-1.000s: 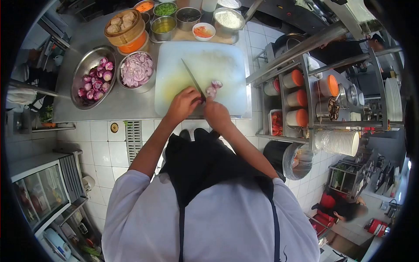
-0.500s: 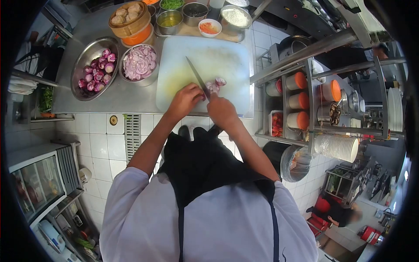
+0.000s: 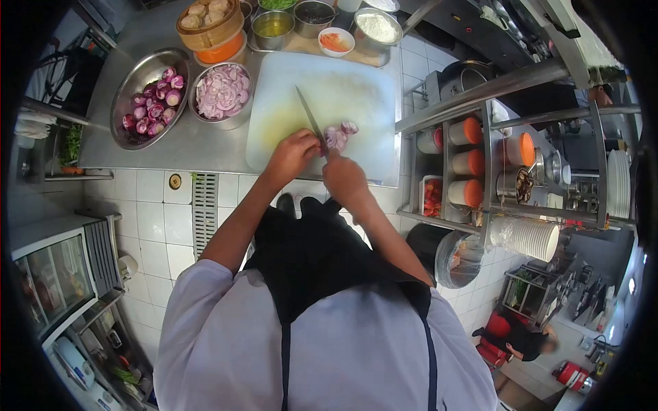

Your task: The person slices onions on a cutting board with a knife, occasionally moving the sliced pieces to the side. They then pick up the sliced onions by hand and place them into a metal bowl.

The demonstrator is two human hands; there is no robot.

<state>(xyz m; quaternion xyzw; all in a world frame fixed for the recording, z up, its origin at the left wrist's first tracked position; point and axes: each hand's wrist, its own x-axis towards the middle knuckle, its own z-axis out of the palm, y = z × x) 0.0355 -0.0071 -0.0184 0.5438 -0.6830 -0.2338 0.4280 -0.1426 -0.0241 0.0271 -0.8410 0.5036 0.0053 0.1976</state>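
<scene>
My right hand point(image 3: 344, 179) is closed around the handle of a kitchen knife point(image 3: 310, 113), whose blade points away from me over the white cutting board point(image 3: 274, 75). Left of the blade, my left hand point(image 3: 295, 152) has its fingers curled on a red onion, mostly hidden, with a bit of purple showing at the fingertips. Sliced red onion point(image 3: 337, 137) lies on the board just right of the blade. A metal bowl heaped with onion slices point(image 3: 222, 92) stands left of the board. Beyond it, a colander point(image 3: 125, 89) holds several whole peeled red onions point(image 3: 156, 103).
Behind the board are a bamboo steamer point(image 3: 211, 34), a pot of yellow liquid point(image 3: 272, 31), a bowl of orange shreds point(image 3: 336, 42) and a bowl of white powder point(image 3: 378, 29). A metal rack with orange-lidded tubs point(image 3: 467, 163) is at right. Another person point(image 3: 517, 335) is at lower right.
The view has shifted slightly. Both hands stay at nearly the same spot on the board, and the onion slices right of the blade look a little more bunched against it.
</scene>
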